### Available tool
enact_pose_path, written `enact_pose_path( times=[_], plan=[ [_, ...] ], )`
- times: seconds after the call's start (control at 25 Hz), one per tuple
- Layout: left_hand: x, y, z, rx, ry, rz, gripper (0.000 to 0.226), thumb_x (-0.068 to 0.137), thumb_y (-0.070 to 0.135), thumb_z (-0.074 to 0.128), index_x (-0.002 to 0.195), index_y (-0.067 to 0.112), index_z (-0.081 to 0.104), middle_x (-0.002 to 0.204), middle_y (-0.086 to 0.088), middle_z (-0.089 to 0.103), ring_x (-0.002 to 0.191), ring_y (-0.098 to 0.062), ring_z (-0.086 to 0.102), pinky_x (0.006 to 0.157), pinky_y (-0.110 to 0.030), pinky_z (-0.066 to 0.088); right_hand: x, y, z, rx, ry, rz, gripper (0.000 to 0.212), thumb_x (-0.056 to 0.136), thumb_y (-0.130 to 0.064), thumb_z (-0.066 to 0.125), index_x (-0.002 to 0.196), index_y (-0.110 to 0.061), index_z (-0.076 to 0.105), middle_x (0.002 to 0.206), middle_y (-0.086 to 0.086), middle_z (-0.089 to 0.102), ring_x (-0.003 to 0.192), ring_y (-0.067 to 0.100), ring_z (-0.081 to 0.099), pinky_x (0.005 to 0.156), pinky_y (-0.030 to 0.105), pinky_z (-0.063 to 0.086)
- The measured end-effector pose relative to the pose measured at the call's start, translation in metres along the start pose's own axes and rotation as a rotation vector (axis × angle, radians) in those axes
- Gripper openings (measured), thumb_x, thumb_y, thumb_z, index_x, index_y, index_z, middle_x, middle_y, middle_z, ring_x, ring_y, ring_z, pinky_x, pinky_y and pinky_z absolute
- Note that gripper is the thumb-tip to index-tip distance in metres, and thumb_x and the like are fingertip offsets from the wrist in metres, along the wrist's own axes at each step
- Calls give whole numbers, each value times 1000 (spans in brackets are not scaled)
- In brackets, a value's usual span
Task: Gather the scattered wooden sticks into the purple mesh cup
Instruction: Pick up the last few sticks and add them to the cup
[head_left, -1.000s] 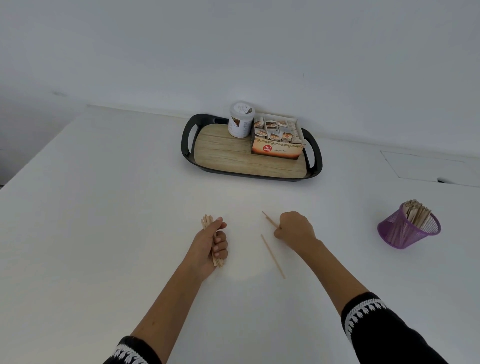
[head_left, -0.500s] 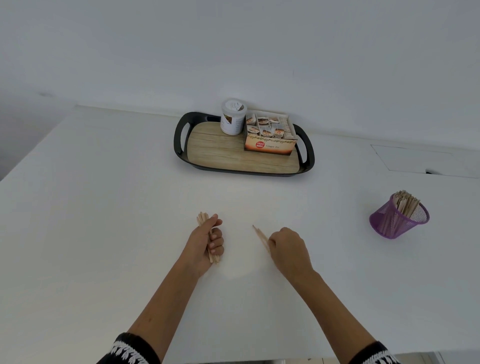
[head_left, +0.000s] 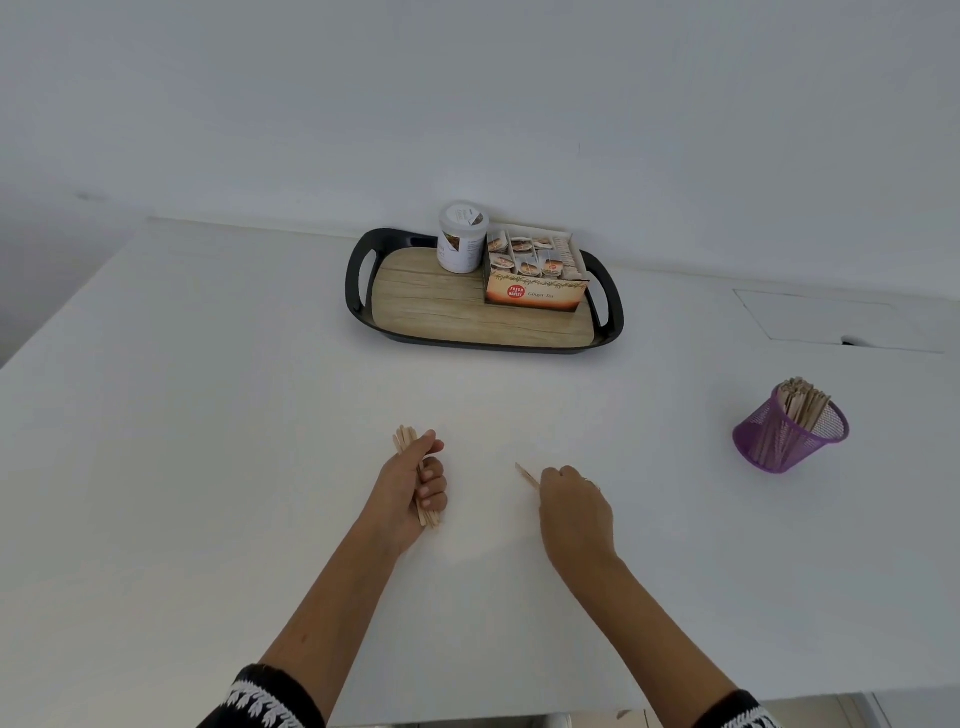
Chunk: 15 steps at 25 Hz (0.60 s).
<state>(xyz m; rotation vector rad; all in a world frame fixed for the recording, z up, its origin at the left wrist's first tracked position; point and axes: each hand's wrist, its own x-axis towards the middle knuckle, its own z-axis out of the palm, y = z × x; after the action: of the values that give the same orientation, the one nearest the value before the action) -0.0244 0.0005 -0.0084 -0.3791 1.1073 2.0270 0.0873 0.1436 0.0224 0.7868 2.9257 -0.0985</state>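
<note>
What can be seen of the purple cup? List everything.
The purple cup is a round container of see-through mesh, seemingly metal wire, narrower at its base than at its open rim. It looks upright, though the wide-angle view makes it seem to lean. It stands on the white table at the right, apart from both hands and from the tray. A bundle of pale wooden sticks stands in it, ends poking above the rim and lower lengths showing through the mesh. Nothing else touches it.

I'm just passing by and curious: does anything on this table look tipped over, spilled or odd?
Only the purple mesh cup: in this wide-angle view it appears to lean, its wooden sticks slanting out. The black-rimmed wooden tray looks tidy.
</note>
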Motion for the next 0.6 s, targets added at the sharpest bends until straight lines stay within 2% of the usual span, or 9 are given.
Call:
enact_pose_path(
  times=[0.04,0.12,0.16,0.24,0.32,0.4,0.48,0.56,0.6],
  plan=[
    [-1,0,0,3,1,-1,19,95,28,54,87,11,50,53,3,30,37,-7,25,33,-18,20,2,0,-3,1,-8,19,14,89,2,50,90,-12,51,96,3,57,85,21,56,65,24,35],
    [-1,0,0,-2,2,-4,19,95,28,54,87,11,51,53,3,31,38,-7,25,33,-18,21,6,2,-6,21,-40,74,29,88,-2,49,68,-15,34,74,-2,45,76,20,48,63,25,33],
    [-1,0,0,-3,4,-5,19,95,28,54,87,11,51,53,3,31,37,-7,25,33,-18,21,8,3,-7,53,-68,104,33,86,-3,50,64,-16,29,69,-3,39,72,19,46,60,25,32],
    [-2,1,2,6,8,-13,19,95,27,54,87,11,51,52,3,32,37,-7,26,34,-17,22,10,5,-10,159,-110,159,24,81,-6,54,65,-14,38,67,-2,43,63,17,45,50,23,30],
    [-1,2,2,19,15,-30,17,95,26,54,87,11,51,53,3,33,37,-7,27,33,-17,23,12,9,-12,280,-146,193,12,74,-10,60,70,-11,49,68,-1,50,62,18,48,47,22,30],
    [-2,1,2,36,13,-54,16,94,24,55,87,11,51,53,3,35,37,-7,29,33,-17,25,14,12,-15,500,-179,238,10,68,-12,66,67,-9,56,65,0,55,61,18,53,52,25,42],
    [-4,-5,6,37,-2,-80,16,93,25,57,86,11,52,55,2,40,39,-7,34,35,-17,30,15,6,-23,846,-207,265,5,66,-7,69,66,-4,64,65,4,62,61,17,60,64,34,56],
    [-8,-12,11,9,-29,-93,23,91,32,60,87,10,56,61,-1,48,45,-9,42,41,-19,39,16,-6,-32,1089,-228,245,4,69,0,68,73,1,68,70,8,66,65,18,64,73,38,60],
    [-9,-15,14,-17,-58,-95,31,90,39,60,90,8,59,67,-4,54,51,-12,49,47,-21,45,15,-15,-38,1125,-236,219,7,69,1,67,77,1,68,73,9,67,67,18,66,72,37,60]
  ],
)
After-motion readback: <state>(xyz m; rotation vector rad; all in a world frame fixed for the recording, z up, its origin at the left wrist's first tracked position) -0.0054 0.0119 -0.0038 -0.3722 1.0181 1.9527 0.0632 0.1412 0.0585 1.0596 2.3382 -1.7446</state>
